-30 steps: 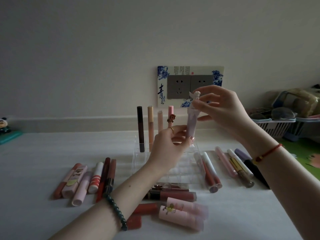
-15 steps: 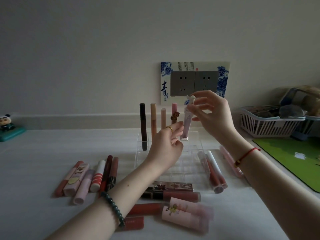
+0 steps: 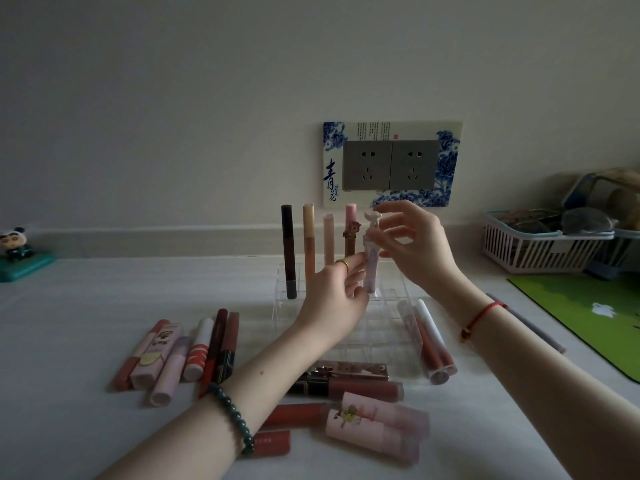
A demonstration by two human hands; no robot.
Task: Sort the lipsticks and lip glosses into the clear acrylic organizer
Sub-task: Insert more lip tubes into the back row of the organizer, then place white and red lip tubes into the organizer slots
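A pale lilac lip gloss (image 3: 371, 268) with a white figurine cap stands upright, its base down at the back row of the clear acrylic organizer (image 3: 377, 341). My right hand (image 3: 415, 251) holds its top with loosely spread fingertips. My left hand (image 3: 332, 303) pinches the lower tube. In the same row stand a dark brown tube (image 3: 288, 251), a tan tube (image 3: 308, 237), a pale pink tube (image 3: 328, 240) and a pink tube with a bear charm (image 3: 350, 233). Loose lipsticks lie to the left (image 3: 194, 348), in front (image 3: 363, 389) and to the right (image 3: 429, 341).
A lilac tube (image 3: 530, 327) lies beside the green mat (image 3: 588, 313) at the right. A white basket (image 3: 540, 247) stands at the back right, a panda figurine (image 3: 17, 247) at the far left, a wall socket (image 3: 391, 164) behind the organizer.
The lilac lip gloss has come down from in front of the socket to the organizer's back row. My left hand closed on its lower part and my right fingers loosened.
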